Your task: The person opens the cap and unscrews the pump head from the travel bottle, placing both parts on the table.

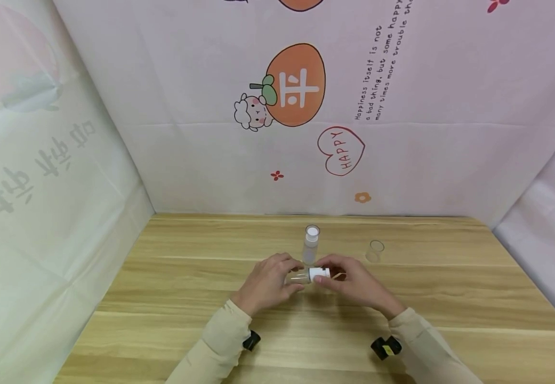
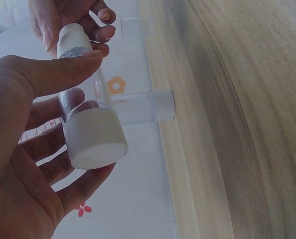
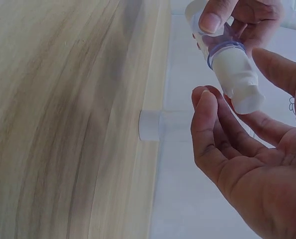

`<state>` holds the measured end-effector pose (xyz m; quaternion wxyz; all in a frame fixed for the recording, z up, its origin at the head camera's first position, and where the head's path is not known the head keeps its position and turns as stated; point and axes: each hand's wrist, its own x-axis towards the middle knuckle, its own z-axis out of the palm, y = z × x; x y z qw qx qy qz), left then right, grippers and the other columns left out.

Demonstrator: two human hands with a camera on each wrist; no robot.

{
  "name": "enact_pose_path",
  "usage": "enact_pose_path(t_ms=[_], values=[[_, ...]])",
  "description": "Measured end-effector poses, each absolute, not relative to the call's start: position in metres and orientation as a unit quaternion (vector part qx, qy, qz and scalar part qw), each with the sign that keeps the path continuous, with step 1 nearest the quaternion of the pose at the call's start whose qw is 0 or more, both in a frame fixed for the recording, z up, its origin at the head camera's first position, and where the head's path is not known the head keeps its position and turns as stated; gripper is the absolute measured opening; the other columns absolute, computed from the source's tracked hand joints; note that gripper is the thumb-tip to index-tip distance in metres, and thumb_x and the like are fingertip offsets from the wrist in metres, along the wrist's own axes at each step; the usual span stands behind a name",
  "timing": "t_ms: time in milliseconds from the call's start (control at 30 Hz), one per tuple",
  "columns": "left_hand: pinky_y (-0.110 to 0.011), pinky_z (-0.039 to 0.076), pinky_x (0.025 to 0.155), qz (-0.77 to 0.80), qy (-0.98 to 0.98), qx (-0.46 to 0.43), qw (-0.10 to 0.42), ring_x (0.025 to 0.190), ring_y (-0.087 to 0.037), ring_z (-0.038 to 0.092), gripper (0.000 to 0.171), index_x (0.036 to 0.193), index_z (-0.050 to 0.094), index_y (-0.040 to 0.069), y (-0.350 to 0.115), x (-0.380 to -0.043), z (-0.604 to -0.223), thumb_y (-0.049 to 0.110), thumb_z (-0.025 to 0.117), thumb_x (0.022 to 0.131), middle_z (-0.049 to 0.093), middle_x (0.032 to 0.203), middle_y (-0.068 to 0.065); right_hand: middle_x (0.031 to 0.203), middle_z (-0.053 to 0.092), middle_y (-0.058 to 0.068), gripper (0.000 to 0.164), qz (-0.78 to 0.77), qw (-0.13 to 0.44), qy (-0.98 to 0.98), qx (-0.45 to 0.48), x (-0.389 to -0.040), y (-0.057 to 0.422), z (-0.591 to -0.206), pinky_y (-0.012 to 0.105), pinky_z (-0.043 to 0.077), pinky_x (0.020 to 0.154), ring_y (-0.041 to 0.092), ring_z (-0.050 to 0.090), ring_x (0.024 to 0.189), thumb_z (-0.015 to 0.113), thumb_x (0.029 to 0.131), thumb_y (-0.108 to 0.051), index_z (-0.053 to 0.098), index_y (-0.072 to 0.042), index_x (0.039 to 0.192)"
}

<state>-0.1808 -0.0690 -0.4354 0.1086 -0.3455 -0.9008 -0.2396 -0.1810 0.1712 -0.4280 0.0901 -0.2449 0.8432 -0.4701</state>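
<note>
A clear pump bottle (image 2: 94,134) with a white base and a white pump top (image 3: 235,74) is held almost level just above the table in the head view. My left hand (image 1: 268,280) grips its clear body, thumb on one side and fingers on the other. Around the pump top at the opposite end, my right hand (image 1: 354,282) has its thumb and index finger on either side. How firmly these fingers press is hard to tell. Behind the hands, a second bottle (image 1: 310,249), clear with white parts, stands upright on the table.
A clear open cylinder, like a cap (image 1: 375,252), stands on the wooden table (image 1: 186,320) behind and to the right of my right hand. Printed white cloth (image 1: 200,160) hangs at the table's back edge and along the sides.
</note>
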Motion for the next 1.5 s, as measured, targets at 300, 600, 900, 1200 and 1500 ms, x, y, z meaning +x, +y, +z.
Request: enact_pose_path(t_ms=[300, 600, 900, 1200, 1500], values=[[-0.024, 0.053, 0.073, -0.240, -0.899, -0.349, 0.113, 0.088, -0.011, 0.063, 0.035, 0.113, 0.075, 0.009, -0.069, -0.180, -0.434, 0.025, 0.086, 0.084, 0.070, 0.102, -0.001, 0.099, 0.068, 0.002, 0.026, -0.469, 0.086, 0.846, -0.238, -0.180, 0.168, -0.427, 0.037, 0.056, 0.079, 0.025, 0.063, 0.089, 0.070, 0.098, -0.029, 0.071, -0.010, 0.115], [-0.025, 0.053, 0.074, -0.252, -0.895, -0.355, 0.102, 0.090, -0.015, 0.065, 0.036, 0.116, 0.074, 0.008, -0.070, -0.178, -0.431, 0.026, 0.083, 0.087, 0.071, 0.103, -0.003, 0.093, 0.069, 0.001, 0.018, -0.468, 0.051, 0.851, -0.231, -0.178, 0.163, -0.427, 0.029, 0.056, 0.069, 0.020, 0.064, 0.080, 0.072, 0.097, -0.020, 0.073, -0.007, 0.108], [-0.029, 0.055, 0.078, -0.243, -0.896, -0.357, 0.101, 0.095, -0.016, 0.067, 0.036, 0.117, 0.074, 0.008, -0.069, -0.177, -0.429, 0.026, 0.082, 0.087, 0.073, 0.105, -0.003, 0.080, 0.065, -0.004, 0.013, -0.453, 0.025, 0.864, -0.218, -0.177, 0.159, -0.428, 0.021, 0.042, 0.054, 0.013, 0.051, 0.065, 0.074, 0.094, -0.015, 0.075, -0.007, 0.104], [-0.031, 0.056, 0.082, -0.245, -0.895, -0.360, 0.095, 0.098, -0.018, 0.068, 0.034, 0.115, 0.074, 0.006, -0.069, -0.178, -0.429, 0.023, 0.082, 0.087, 0.075, 0.106, -0.005, 0.081, 0.068, -0.003, 0.015, -0.452, 0.016, 0.866, -0.211, -0.176, 0.159, -0.429, 0.022, 0.045, 0.054, 0.011, 0.053, 0.065, 0.075, 0.093, -0.015, 0.076, -0.005, 0.104], [-0.028, 0.055, 0.078, -0.250, -0.897, -0.355, 0.083, 0.095, -0.016, 0.067, 0.035, 0.117, 0.074, 0.006, -0.068, -0.179, -0.428, 0.022, 0.080, 0.087, 0.075, 0.106, -0.007, 0.079, 0.069, 0.001, 0.017, -0.454, 0.016, 0.868, -0.202, -0.175, 0.159, -0.430, 0.022, 0.046, 0.055, 0.012, 0.056, 0.066, 0.075, 0.093, -0.015, 0.076, -0.003, 0.105]])
